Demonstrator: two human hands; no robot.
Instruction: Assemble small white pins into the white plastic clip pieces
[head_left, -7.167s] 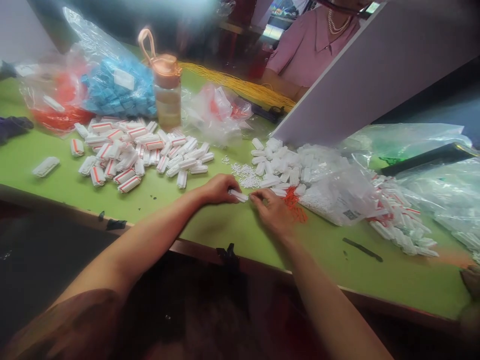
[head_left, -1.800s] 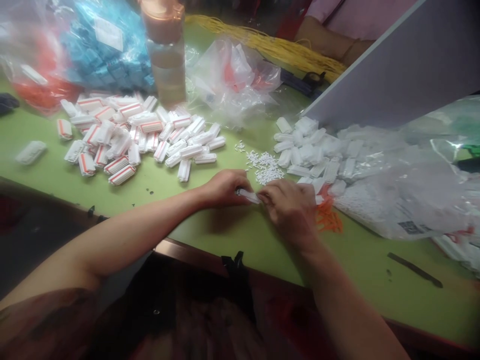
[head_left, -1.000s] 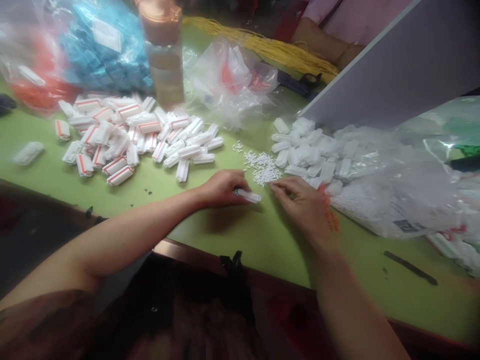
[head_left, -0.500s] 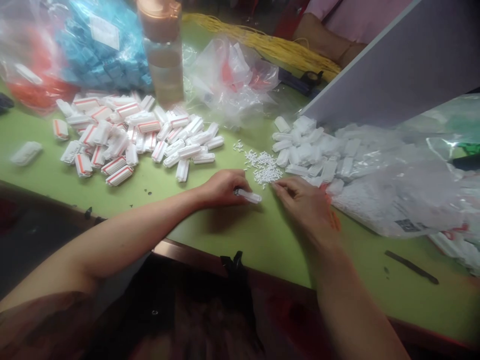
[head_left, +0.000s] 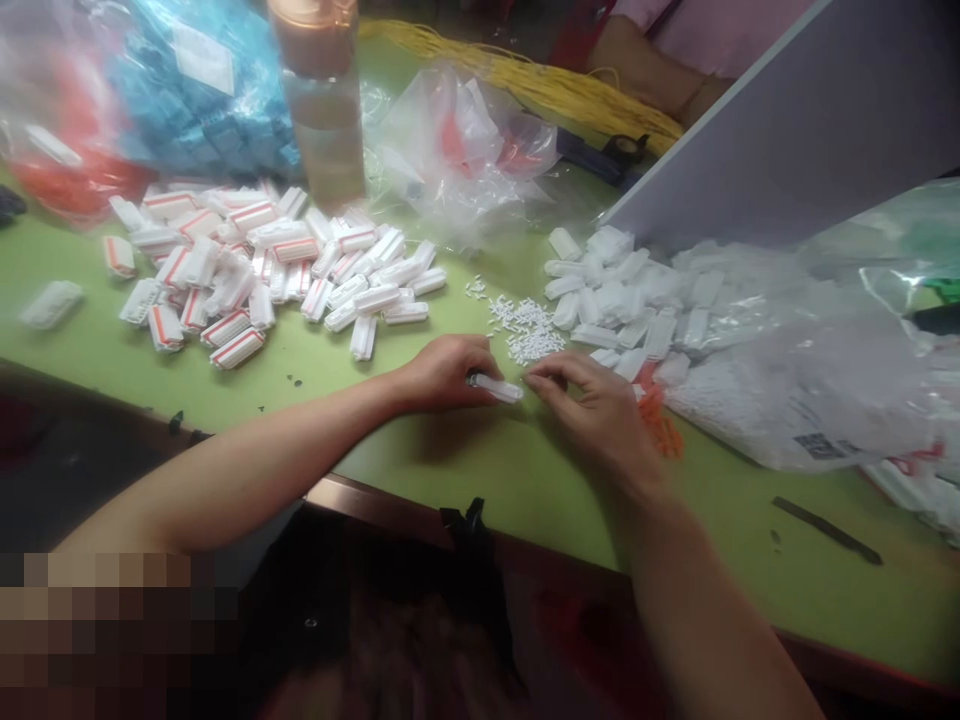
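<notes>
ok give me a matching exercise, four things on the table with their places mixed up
1. bottle
2. tiny pegs
3. orange bits
4. dark strip

A. between the right hand and the printed bag
B. front right of the table
C. beside the blue bag
D. between the left pile and the right pile

Pairs: 1-C, 2-D, 3-A, 4-B

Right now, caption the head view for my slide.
Left hand holding a white plastic piece, right hand beside it, near loose small white bits.
</notes>
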